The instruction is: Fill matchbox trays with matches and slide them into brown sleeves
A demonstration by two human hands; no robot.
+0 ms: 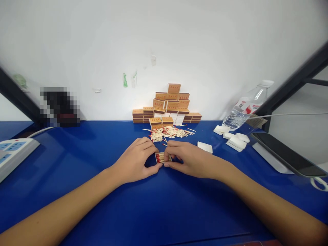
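Both my hands rest on the blue table (pixel 102 205) and meet around a small open matchbox tray (pixel 160 157) filled with red-tipped matches. My left hand (pixel 137 159) curls its fingers round the tray's left side. From the right, my right hand (pixel 187 159) pinches the same tray with thumb and fingers. Just beyond the hands lies a loose heap of matches (pixel 169 132). Behind that heap, a pile of orange matchboxes (pixel 167 106) is stacked against the white wall.
A white inner tray (pixel 205 147) lies right of my right hand, with more white trays (pixel 234 138) further right. A plastic water bottle (pixel 246 109) leans at the back right, a dark phone (pixel 284 153) beside it. A white power strip (pixel 12 150) sits at far left.
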